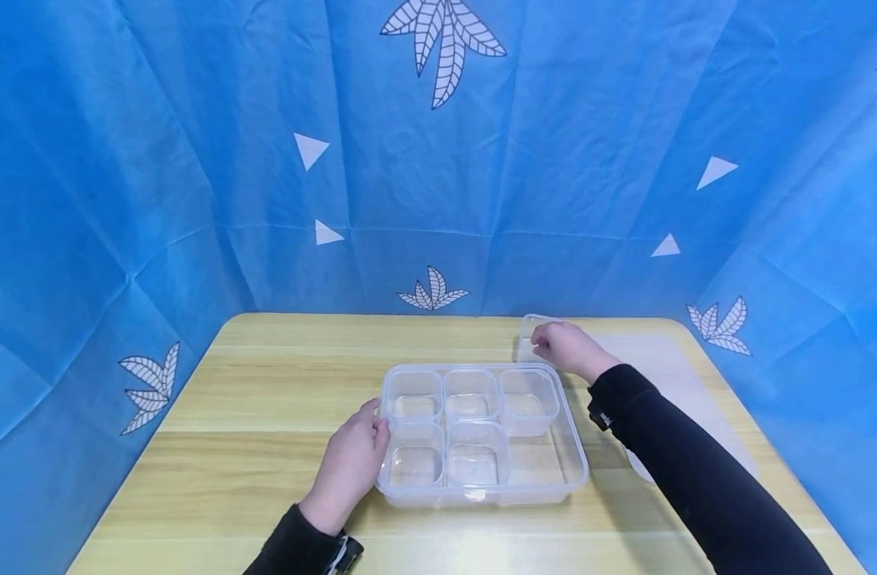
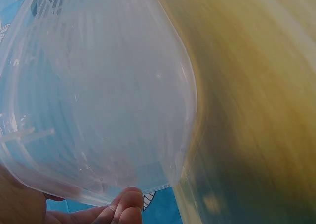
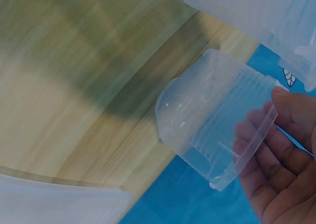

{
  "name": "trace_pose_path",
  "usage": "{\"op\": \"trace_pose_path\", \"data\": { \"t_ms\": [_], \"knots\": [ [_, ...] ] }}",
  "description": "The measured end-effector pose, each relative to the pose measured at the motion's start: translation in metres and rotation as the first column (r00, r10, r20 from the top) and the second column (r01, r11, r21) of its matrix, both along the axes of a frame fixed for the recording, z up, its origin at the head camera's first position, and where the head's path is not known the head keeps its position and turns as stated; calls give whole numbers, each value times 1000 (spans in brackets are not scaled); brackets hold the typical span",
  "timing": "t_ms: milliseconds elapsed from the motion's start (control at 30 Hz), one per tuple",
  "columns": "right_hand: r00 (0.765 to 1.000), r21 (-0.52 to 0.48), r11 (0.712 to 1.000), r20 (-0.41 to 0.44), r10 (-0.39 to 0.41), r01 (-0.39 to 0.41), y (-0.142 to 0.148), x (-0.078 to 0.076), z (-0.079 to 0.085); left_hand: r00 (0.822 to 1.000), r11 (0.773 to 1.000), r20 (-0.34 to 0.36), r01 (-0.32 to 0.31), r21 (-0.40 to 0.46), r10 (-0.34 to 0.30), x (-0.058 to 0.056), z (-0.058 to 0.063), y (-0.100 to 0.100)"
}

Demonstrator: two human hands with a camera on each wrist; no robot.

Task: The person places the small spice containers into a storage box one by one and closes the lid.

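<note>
Tray [image 1: 537,463] of translucent, round-cornered plastic is gripped by the left hand [image 1: 350,459]; beyond its far-right corner, a cup [image 3: 210,116] is pinched by the right hand [image 1: 573,350], its fine lines shown only in the right wrist view.

The clear, rectangular plastic container [image 1: 535,463] and clear, squarish plastic cup [image 3: 207,113] look smooth and glossy. The pale yellow wood-grain tabletop [image 1: 266,455] has a sheen; the blue leaf-printed cloth backdrop [image 1: 410,192] is creased.

The curtain [image 1: 589,120] is blue, printed with white, dark-lined leaves [image 1: 450,64] and white triangles [image 1: 309,149]; the table [image 1: 266,463] is yellow-brown wood grain, the sleeves [image 1: 697,479] black, the tray [image 1: 535,463] and cups [image 1: 417,399] translucent whitish.
</note>
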State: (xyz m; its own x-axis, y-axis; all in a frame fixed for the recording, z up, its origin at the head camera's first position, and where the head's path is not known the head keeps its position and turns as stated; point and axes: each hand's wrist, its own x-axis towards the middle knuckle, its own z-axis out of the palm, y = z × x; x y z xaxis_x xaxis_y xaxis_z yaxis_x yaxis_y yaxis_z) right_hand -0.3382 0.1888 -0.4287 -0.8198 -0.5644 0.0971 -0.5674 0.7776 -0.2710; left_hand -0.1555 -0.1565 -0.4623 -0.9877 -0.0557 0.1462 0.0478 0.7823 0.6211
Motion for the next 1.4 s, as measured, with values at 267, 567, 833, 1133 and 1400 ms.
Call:
{"op": "trace_pose_path", "data": {
  "t_ms": [267, 567, 833, 1133, 1400],
  "knots": [
    [998, 33, 999, 60, -24, 22, -2, -1, -5, 1000, 1000, -6, -5, 1, 5, -1, -2, -1],
    [998, 41, 999, 61, 6, -8, -1, -1, -7, 1000, 1000, 0, -2, -4, 2, -1, -1, 0],
    [998, 35, 999, 41, 37, -39, -2, -1, -7, 1000, 1000, 11, -6, -4, 6, -1, -1, 0],
    [1000, 24, 1000, 20, 4, -4, 0, 5, -1, 1000, 1000, 16, -9, 5, 9, -2, -2, 0],
    [1000, -4, 1000, -14, 9, -9, 4, 8, 11, 1000, 1000, 28, -8, 6, 7, -1, -1, 1]
  ]
}}
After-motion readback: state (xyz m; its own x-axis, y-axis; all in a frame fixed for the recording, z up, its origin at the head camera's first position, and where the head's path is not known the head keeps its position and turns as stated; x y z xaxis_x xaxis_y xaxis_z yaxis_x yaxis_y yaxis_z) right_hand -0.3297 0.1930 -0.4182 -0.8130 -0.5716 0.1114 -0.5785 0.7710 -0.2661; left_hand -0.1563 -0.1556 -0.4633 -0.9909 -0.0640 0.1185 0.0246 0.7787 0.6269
